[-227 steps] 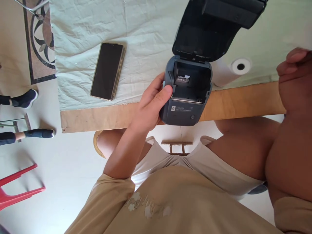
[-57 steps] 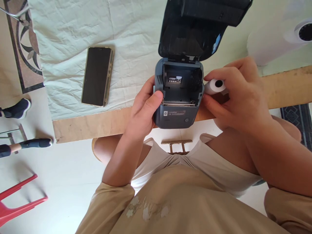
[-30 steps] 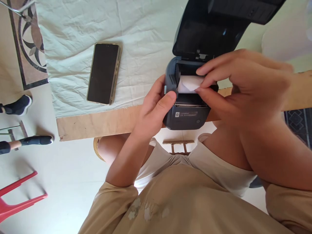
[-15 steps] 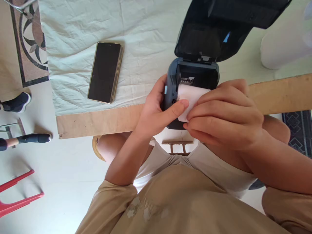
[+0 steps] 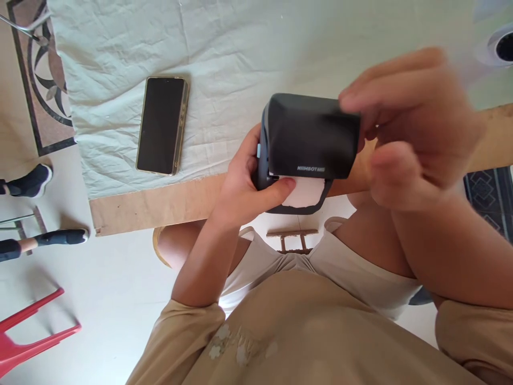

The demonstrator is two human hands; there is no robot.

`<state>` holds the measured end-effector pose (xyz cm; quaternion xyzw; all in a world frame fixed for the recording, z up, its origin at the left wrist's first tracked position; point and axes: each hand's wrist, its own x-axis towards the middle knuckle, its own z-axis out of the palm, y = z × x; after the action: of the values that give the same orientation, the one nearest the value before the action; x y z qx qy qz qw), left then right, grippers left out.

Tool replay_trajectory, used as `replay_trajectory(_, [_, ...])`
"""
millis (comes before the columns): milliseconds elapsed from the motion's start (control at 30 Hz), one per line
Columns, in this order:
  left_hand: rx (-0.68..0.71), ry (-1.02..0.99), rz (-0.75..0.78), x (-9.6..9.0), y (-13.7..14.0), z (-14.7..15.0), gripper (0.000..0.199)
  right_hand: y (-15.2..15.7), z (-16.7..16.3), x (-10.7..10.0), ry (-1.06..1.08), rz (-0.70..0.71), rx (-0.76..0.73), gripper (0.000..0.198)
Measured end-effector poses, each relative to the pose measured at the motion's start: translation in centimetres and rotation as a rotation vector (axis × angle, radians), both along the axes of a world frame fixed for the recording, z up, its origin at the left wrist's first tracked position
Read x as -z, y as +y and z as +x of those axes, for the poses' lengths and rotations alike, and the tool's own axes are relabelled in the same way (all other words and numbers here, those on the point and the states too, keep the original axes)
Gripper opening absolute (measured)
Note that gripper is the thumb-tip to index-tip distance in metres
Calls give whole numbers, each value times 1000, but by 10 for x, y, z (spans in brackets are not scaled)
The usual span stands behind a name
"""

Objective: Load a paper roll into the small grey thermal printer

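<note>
A dark label printer (image 5: 312, 133) marked NIIMBOT is held over the table's front edge. Its black lid is swung down over most of the body, with the front still a little apart. White label paper (image 5: 306, 192) shows below the lid. My left hand (image 5: 248, 182) wraps round the printer's left side, its thumb pressing on the paper. At the lid's right edge is my right hand (image 5: 417, 117), blurred by motion; its fingertips meet the lid's far right corner and the thumb stands apart. Whether those fingers grip the lid is unclear.
A phone (image 5: 161, 125) lies on the pale cloth (image 5: 224, 64) to the left. The wooden table edge (image 5: 160, 206) runs in front of me. A white object with a black centre (image 5: 503, 47) stands far right. Another person's shoes (image 5: 30, 181) and a red stool (image 5: 32, 337) are at left.
The printer's lid has swung from wide open down over the paper. My right hand has left the paper and moved up and right to the lid's edge; my left hand stays on the printer.
</note>
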<state>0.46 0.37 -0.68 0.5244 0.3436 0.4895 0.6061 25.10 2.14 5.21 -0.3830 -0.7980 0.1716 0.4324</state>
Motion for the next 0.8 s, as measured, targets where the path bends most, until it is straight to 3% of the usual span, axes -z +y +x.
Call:
replay_trajectory(67, [34,-30,60,2,-1,-1,75,2,-1,5,25,102,-46,40])
replay_trajectory(100, [36,-34,65,1,-2,-1,74,3,0,7,0,86,-76,39])
replay_trajectory(267, [-80,-13,-101,-18,-12,5,81,3,7,20,-59,-244,-145,75])
replay_trajectory(400, [-119,1,-134,-27,-14,13,76,4,8,25,-53,-273,-84,72])
replay_trajectory(500, [-146,6,-101,-27,-15,19,68,7,8,24,-46,-333,-99,70])
replay_trajectory(633, [-175,-42,-81,-24,-15,21,73,9,9,19,-12,-408,-151,70])
replay_trajectory(800, [-328,-13,-125,-13,-11,12,69,3,13,13,91,-341,-181,59])
